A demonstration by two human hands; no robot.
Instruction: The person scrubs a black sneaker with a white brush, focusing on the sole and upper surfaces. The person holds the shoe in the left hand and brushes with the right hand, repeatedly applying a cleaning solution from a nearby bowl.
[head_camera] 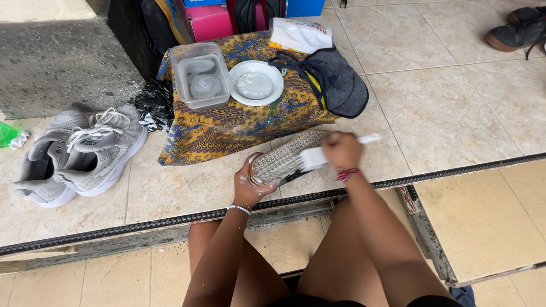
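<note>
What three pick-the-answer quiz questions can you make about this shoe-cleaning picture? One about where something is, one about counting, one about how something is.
1. Where are the grey sneakers?
A. On the tiled floor, to the left of the patterned cloth
B. Inside the plastic tub
C. On the person's lap

2. How many grey sneakers lie there?
A. One
B. Two
C. Four

3. How is the shoe in the left hand turned?
A. Sole facing up
B. Sole flat on the floor
C. Hidden under the cloth

Answers:
1. A, the pair sits on the tiles beside the cloth's left edge.
2. B, two sneakers lie side by side.
3. A, the ridged sole faces the camera while the right hand holds the white brush against it.
</note>
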